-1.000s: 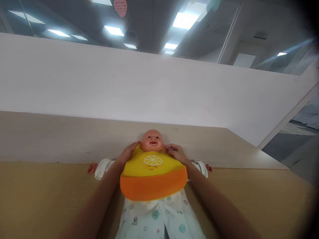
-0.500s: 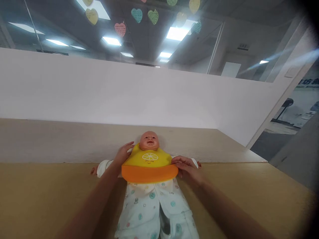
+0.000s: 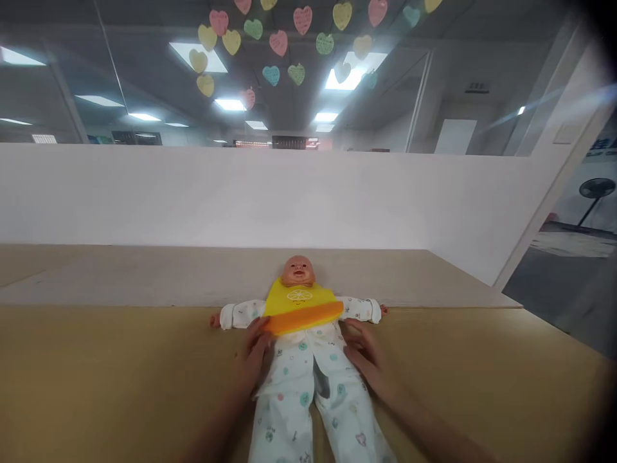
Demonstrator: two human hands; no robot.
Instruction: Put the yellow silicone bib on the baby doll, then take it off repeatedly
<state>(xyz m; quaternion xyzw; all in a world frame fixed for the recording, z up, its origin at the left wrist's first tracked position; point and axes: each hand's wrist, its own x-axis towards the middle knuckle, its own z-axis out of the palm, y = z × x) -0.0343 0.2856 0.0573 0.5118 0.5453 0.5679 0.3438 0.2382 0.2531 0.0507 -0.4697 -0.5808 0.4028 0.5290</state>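
Observation:
A baby doll [image 3: 299, 271] lies on its back with its arms spread, in white patterned clothes [image 3: 289, 386]. Across its chest is a yellow bib [image 3: 277, 297] with a citrus-slice print and an orange pocket [image 3: 308, 317], whose left end sits lower than its right. My left hand [image 3: 253, 357] has its fingers closed at the pocket's left end. Beside the doll's waist, below the bib's right end, my right hand [image 3: 364, 357] is open with fingers apart, holding nothing. The bib's neck fastening is hidden.
The doll lies on a wood-coloured surface [image 3: 120, 373] with a paler strip [image 3: 144, 276] along the back. Behind stands a white low wall [image 3: 216, 199] topped by glass with heart-shaped notes [image 3: 303, 20]. A fan [image 3: 596, 188] shows beyond the opening at right.
Both hands have moved down toward the doll's waist; my right hand has left the bib. The pocket has tilted and looks narrower. The camera view has shifted, showing more of the doll's legs.

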